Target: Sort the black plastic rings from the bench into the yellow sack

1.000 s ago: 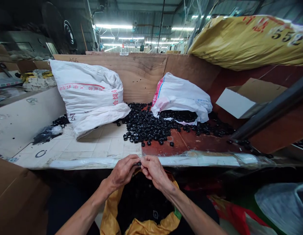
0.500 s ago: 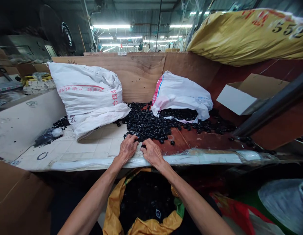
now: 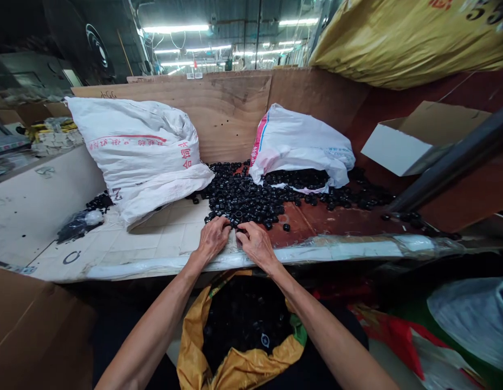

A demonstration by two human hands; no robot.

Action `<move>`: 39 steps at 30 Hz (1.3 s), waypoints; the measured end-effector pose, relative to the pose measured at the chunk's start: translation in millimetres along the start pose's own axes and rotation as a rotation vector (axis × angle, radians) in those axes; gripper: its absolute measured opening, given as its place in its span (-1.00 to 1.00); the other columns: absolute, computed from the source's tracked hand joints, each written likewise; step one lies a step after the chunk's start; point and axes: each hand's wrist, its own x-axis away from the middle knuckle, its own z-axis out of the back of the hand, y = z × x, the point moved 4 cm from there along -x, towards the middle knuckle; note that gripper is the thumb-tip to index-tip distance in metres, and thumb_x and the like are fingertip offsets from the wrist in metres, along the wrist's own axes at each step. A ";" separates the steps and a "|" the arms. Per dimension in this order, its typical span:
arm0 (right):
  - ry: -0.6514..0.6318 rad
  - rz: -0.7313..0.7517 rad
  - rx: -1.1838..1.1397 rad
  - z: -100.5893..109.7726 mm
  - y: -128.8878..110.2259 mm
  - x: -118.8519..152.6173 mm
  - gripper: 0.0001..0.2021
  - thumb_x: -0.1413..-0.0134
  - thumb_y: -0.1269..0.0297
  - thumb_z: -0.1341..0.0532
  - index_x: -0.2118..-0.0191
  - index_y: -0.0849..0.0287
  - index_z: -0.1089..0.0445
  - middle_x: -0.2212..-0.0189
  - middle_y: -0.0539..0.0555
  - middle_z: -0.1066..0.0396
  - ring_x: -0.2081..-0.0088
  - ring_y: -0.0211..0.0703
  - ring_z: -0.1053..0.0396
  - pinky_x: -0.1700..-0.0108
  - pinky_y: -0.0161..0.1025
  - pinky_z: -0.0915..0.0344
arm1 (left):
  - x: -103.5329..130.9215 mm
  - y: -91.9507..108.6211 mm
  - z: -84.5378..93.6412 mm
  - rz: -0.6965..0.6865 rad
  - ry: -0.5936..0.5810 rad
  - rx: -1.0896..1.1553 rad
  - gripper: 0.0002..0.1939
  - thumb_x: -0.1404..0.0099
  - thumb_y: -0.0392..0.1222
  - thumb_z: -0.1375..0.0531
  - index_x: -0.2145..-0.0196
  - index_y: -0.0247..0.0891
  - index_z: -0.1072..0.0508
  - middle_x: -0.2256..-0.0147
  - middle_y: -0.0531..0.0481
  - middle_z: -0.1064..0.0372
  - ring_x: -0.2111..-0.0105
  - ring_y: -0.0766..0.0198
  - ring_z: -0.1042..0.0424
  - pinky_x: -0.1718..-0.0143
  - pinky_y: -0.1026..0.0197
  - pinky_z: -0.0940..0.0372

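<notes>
A heap of small black ring-shaped plastic parts (image 3: 243, 197) lies spread on the worktop. At its near edge is my left hand (image 3: 213, 238), its fingers bent inward and its fingertips by the closest parts. Opposite it, a short gap away, my right hand (image 3: 256, 245) has its thumb and fingers curled together against the same edge. Whatever sits between the fingertips of either hand is too small and hidden to make out. Below my forearms, a yellow woven sack (image 3: 231, 371) gapes open, with many black parts inside.
Two white woven sacks stand behind: a full one (image 3: 141, 146) at left and one (image 3: 304, 143) at right with black parts in its mouth. A white carton (image 3: 393, 149), a dark metal bar (image 3: 450, 157) and a yellow sack (image 3: 381, 43) are at right. Plastic wrap (image 3: 341, 250) covers the front edge.
The camera view has tipped slightly downward. Both hands stay at the heap's near edge; the right fingers have shifted a little closer to the parts.
</notes>
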 end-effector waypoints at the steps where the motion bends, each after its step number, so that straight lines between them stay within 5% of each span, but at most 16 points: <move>1: 0.013 -0.019 -0.018 1.5 0.7 -0.2 -0.82 -0.17 0.43 -0.20 0.15 0.17 -0.53 0.23 0.10 -0.49 0.24 -0.11 -0.45 0.13 -0.23 -0.34 | 0.1 -1.1 0.6 0.033 -0.018 0.010 -0.83 -0.30 -0.26 -0.17 0.21 -0.21 -0.56 0.30 -0.03 -0.55 0.29 0.18 -0.50 0.21 0.20 -0.30; 4: 0.004 -0.037 -0.087 2.6 2.7 -0.9 -0.84 -0.14 0.44 -0.22 0.22 0.15 -0.55 0.29 0.08 -0.47 0.28 -0.13 -0.44 0.18 -0.24 -0.35 | 7.9 -9.0 5.1 0.109 -0.069 0.065 -0.83 -0.31 -0.18 -0.17 0.28 -0.20 -0.58 0.41 0.01 -0.54 0.39 0.20 -0.50 0.29 0.22 -0.30; 7: -0.052 0.011 -0.143 -1.0 3.1 -1.1 -0.79 -0.06 0.50 -0.23 0.21 0.15 -0.56 0.27 0.09 -0.47 0.28 -0.16 -0.42 0.22 -0.27 -0.34 | 20.2 -15.9 13.6 0.094 -0.034 0.076 -0.78 -0.29 -0.11 -0.20 0.20 -0.22 -0.58 0.24 -0.05 -0.55 0.37 0.22 -0.51 0.25 0.21 -0.34; 12: -0.096 0.021 -0.132 -4.3 3.6 0.6 -0.75 -0.02 0.52 -0.24 0.16 0.17 -0.49 0.34 0.02 -0.46 0.36 -0.20 -0.37 0.26 -0.29 -0.29 | 27.1 -14.1 13.3 0.023 -0.057 0.011 -0.61 -0.19 -0.20 -0.27 0.01 -0.24 -0.49 0.12 -0.07 -0.48 0.38 0.24 -0.50 0.21 0.19 -0.39; 17: -0.067 0.009 -0.169 3.9 -1.8 2.0 -0.85 -0.08 0.44 -0.23 0.21 0.14 -0.48 0.34 0.02 -0.47 0.33 -0.19 -0.40 0.25 -0.29 -0.29 | 22.9 -10.9 8.1 0.039 -0.058 0.005 -0.70 -0.21 -0.25 -0.26 0.07 -0.23 -0.48 0.24 -0.03 -0.53 0.29 0.16 -0.51 0.15 0.14 -0.38; 22: -0.036 0.079 -0.346 10.6 -7.5 2.5 -0.81 -0.12 0.42 -0.19 0.18 0.15 -0.52 0.23 0.09 -0.50 0.20 -0.14 -0.46 0.12 -0.23 -0.36 | 31.6 -8.4 6.8 -0.050 -0.027 0.199 -0.61 -0.21 -0.30 -0.24 -0.02 -0.23 -0.39 0.22 -0.02 -0.51 0.30 0.23 -0.50 0.17 0.17 -0.40; 27: -0.028 -0.039 -0.469 8.6 -0.9 4.3 -0.87 -0.11 0.33 -0.24 0.20 0.15 -0.49 0.32 0.05 -0.49 0.34 -0.18 -0.44 0.27 -0.27 -0.41 | 40.5 -6.7 10.5 -0.150 0.012 0.405 -0.71 -0.28 -0.27 -0.21 0.02 -0.23 -0.45 0.15 -0.08 -0.46 0.23 0.24 -0.50 0.11 0.17 -0.43; 33: -0.045 0.042 -0.522 11.5 -5.9 5.6 -0.90 -0.12 0.32 -0.28 0.23 0.14 -0.52 0.25 0.08 -0.49 0.26 -0.15 -0.46 0.20 -0.25 -0.42 | 40.3 -3.9 10.2 -0.091 -0.022 0.727 -0.78 -0.26 -0.24 -0.27 0.12 -0.25 -0.50 0.20 -0.07 -0.43 0.23 0.24 -0.49 0.15 0.21 -0.41; 39: -0.076 -0.050 -0.567 5.1 0.5 10.3 -0.84 -0.11 0.25 -0.32 0.19 0.15 -0.49 0.30 0.06 -0.55 0.31 -0.15 -0.50 0.21 -0.25 -0.45 | 41.6 0.0 4.9 -0.030 -0.072 0.842 -0.77 -0.25 -0.18 -0.32 0.15 -0.29 -0.50 0.21 -0.08 -0.49 0.22 0.22 -0.51 0.10 0.17 -0.42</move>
